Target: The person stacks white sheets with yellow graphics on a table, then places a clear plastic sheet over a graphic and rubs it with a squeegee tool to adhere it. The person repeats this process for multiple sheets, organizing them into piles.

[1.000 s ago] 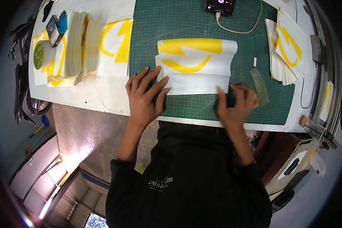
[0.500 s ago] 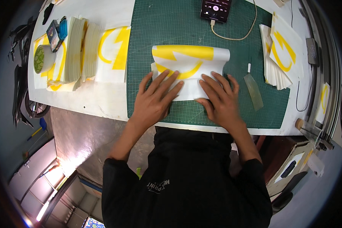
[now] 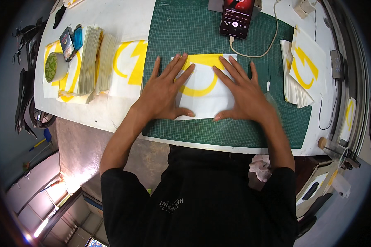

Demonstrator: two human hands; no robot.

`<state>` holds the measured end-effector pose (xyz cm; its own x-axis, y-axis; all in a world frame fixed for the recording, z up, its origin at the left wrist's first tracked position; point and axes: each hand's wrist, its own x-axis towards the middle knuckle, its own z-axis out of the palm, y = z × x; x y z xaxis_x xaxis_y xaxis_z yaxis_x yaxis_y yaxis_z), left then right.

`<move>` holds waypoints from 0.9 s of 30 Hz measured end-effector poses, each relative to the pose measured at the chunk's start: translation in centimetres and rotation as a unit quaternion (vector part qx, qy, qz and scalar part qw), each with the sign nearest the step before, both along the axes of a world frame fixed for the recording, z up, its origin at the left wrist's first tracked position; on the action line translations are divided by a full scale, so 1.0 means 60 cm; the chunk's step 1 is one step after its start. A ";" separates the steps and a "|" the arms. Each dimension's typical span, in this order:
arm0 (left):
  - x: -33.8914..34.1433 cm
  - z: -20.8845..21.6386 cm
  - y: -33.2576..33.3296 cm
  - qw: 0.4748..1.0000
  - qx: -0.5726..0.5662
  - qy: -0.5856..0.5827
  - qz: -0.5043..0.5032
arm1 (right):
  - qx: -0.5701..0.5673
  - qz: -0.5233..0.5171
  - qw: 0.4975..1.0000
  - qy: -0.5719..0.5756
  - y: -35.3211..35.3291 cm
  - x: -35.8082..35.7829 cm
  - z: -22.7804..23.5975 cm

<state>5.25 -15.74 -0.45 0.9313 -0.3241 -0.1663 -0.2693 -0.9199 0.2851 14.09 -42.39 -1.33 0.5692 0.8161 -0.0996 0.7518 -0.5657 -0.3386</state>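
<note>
A white sheet with a yellow curved print lies flat on the green cutting mat. My left hand presses on its left side, fingers spread and pointing toward the far edge, thumb near the close edge. On the right side my right hand rests the same way, fingers apart. Both palms hide the sheet's side edges. A translucent flat scraper lies just right of my right hand, partly covered by it. Near it is a thin knife-like tool with a white end.
Stacks of white-and-yellow sheets stand at left beside a cup with a green pattern and a small box. A phone on a cable lies at the far side. More printed sheets are fanned out at right.
The sheet's far part, curled up before, now lies flat. Both hands have slid away from me over it and spread wider. The head view has shifted slightly.
</note>
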 end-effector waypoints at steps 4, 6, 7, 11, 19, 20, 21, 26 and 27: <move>-0.019 0.009 -0.010 0.999 0.006 0.038 -0.008 | -0.034 0.006 0.999 0.003 -0.017 -0.031 0.014; -0.021 0.009 -0.011 0.999 0.004 0.043 -0.012 | -0.034 -0.001 0.999 0.000 -0.021 -0.040 0.012; -0.018 0.008 -0.009 0.999 0.003 0.040 -0.013 | -0.032 0.003 0.999 -0.004 -0.018 -0.036 0.013; -0.012 0.015 -0.007 0.999 0.008 0.044 -0.011 | -0.025 0.007 0.999 -0.022 0.002 0.000 0.009; -0.006 0.014 -0.015 0.998 0.009 0.060 0.007 | 0.041 0.020 0.999 -0.016 0.084 -0.037 -0.019; -0.006 0.018 -0.016 0.997 0.012 0.069 0.017 | 0.048 0.020 0.998 -0.024 0.093 -0.038 -0.027; -0.007 0.017 -0.016 0.998 0.010 0.066 0.018 | 0.055 0.020 0.998 -0.033 0.095 -0.039 -0.031; -0.013 0.016 -0.014 0.997 0.015 0.068 0.028 | 0.018 -0.070 0.994 -0.086 -0.028 -0.005 -0.017; -0.013 0.020 -0.015 0.997 0.015 0.065 0.024 | 0.021 -0.085 0.993 -0.081 -0.036 -0.005 -0.016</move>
